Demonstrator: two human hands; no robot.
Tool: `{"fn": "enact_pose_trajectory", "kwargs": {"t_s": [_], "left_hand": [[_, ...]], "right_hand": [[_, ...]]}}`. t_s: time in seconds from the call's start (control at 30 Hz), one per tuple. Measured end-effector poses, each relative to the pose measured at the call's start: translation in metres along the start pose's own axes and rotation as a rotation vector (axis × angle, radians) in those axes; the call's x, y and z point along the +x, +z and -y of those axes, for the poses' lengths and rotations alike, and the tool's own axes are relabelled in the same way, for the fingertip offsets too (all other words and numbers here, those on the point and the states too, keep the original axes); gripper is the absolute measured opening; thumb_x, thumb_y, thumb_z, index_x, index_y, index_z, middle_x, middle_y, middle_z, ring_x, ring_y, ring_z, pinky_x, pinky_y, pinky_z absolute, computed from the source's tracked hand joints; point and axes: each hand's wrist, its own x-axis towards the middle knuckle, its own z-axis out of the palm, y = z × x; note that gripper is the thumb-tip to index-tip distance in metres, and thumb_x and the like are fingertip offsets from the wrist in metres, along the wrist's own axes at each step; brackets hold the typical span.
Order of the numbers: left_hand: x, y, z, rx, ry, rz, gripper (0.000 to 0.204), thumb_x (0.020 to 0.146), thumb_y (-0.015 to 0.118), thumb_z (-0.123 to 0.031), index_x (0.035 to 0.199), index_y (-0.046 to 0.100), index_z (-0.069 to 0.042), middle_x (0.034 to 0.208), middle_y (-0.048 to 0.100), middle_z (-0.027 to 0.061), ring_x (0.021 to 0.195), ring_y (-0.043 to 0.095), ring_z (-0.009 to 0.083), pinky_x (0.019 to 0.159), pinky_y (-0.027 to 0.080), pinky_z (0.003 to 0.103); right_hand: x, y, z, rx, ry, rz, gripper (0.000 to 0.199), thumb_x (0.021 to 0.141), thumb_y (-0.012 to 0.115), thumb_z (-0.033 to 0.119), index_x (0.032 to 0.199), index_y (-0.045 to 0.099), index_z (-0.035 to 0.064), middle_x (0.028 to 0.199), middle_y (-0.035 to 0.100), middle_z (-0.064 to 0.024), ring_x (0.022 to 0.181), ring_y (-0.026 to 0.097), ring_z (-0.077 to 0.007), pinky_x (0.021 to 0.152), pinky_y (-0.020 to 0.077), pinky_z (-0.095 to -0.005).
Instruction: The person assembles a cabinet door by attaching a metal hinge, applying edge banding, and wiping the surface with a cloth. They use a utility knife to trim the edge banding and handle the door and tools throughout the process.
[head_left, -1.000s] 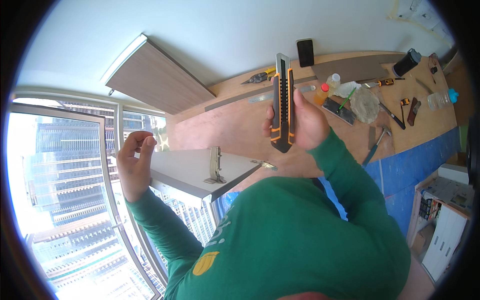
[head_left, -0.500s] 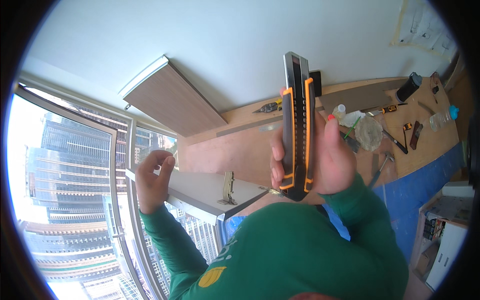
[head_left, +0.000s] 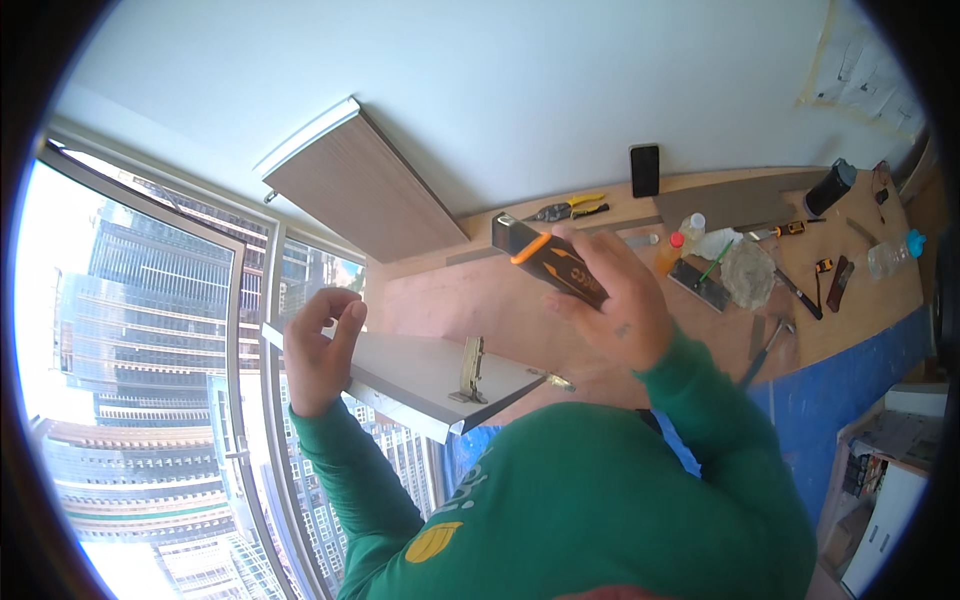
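Note:
My right hand (head_left: 625, 305) is wrapped round a black and orange utility knife (head_left: 550, 262), raised over the bench. The knife's metal nose points to the upper left; no extended blade shows. My left hand (head_left: 322, 350) is over the left end of a white panel (head_left: 425, 365) with a metal edge. Its thumb and forefinger are curled together at the tips, and anything small between them is hidden. A metal hinge (head_left: 470, 370) stands up on the panel, and a second hinge (head_left: 552, 379) sticks out at its right corner.
A wood-grain panel (head_left: 370, 185) leans on the wall behind. Snips (head_left: 570, 210), a phone (head_left: 645, 170), bottles (head_left: 668, 250), a hammer (head_left: 768, 350) and a black cylinder (head_left: 830, 188) are on the wooden bench (head_left: 870, 300). A window (head_left: 150, 330) is at left, and blue sheeting (head_left: 840, 385) hangs at the bench's front.
My right hand has turned and lowered the utility knife, from upright facing me to tilted toward the upper left. My left hand stays over the panel's end with its fingers curled.

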Motion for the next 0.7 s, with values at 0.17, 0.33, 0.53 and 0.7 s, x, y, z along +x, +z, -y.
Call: {"fn": "enact_pose_trajectory", "kwargs": {"t_s": [0.17,0.33,0.53,0.7], "left_hand": [[-0.007,-0.004,0.004,0.052,-0.027,0.014,0.016,0.094,0.069,-0.016,0.099,0.070,-0.001,0.086,0.072,0.0082,0.081,0.065,0.0170,0.080,0.049,0.032],[-0.009,-0.002,0.006,0.005,-0.025,0.015,0.017,0.094,0.069,-0.016,0.099,0.070,0.000,0.087,0.070,0.0067,0.081,0.061,0.0155,0.079,0.048,0.032],[-0.009,0.001,0.003,0.002,-0.036,0.008,0.018,0.095,0.068,-0.016,0.099,0.070,0.000,0.085,0.069,0.0067,0.078,0.058,0.0152,0.076,0.048,0.032],[0.001,-0.001,0.001,0.024,0.002,0.027,0.017,0.094,0.068,-0.016,0.097,0.071,0.001,0.083,0.072,0.0096,0.078,0.065,0.0169,0.078,0.051,0.033]], "right_hand": [[-0.012,0.009,-0.034,-0.195,0.033,0.076,0.069,0.085,0.080,0.010,0.147,0.051,0.0038,0.120,0.063,-0.0156,0.101,0.066,-0.0295,0.085,0.0544,-0.0346],[-0.031,0.014,-0.071,-0.156,0.057,0.051,0.071,0.090,0.074,0.009,0.154,0.042,0.0047,0.129,0.062,-0.0182,0.109,0.065,-0.0331,0.092,0.0534,-0.0352],[-0.048,0.018,-0.081,0.018,0.211,0.102,0.071,0.093,0.073,0.010,0.155,0.039,0.0021,0.131,0.062,-0.0200,0.112,0.065,-0.0331,0.097,0.0511,-0.0361],[-0.008,0.031,-0.034,0.145,0.062,0.073,0.067,0.090,0.078,0.017,0.145,0.045,-0.0018,0.117,0.065,-0.0176,0.101,0.067,-0.0297,0.089,0.0543,-0.0368]]}}
